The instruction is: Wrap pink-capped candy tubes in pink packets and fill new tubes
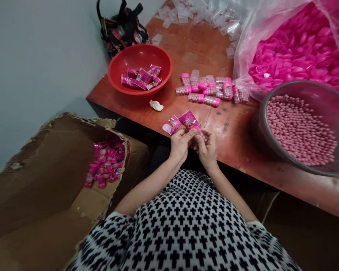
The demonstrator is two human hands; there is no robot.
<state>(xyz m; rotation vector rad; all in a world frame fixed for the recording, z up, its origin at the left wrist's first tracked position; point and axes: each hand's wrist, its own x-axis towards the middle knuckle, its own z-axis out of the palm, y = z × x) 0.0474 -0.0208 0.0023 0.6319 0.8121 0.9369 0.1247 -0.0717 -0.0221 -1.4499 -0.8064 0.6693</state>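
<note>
At the table's front edge my left hand [179,146] pinches a printed pink wrapper [188,119] between thumb and fingers. My right hand [208,149] is closed around a small clear bottle [202,135] of pink beads, mostly hidden by the fingers. The bottle's top meets the lower end of the wrapper; how far it is inside, I cannot tell. A second printed wrapper [173,125] lies just left of the first, by my left fingertips. Beyond my hands, several capped bottles [211,101] of pink beads lie loosely grouped on the table.
A red bowl [115,81] holds several wrapped packs, with crumpled white tissue [156,105] nearby. On the right are a grey basin [264,124] of pink beads and a plastic bag [244,56] of pink caps. Clear containers [183,13] lie behind. A cardboard box [45,180] with packs stands left.
</note>
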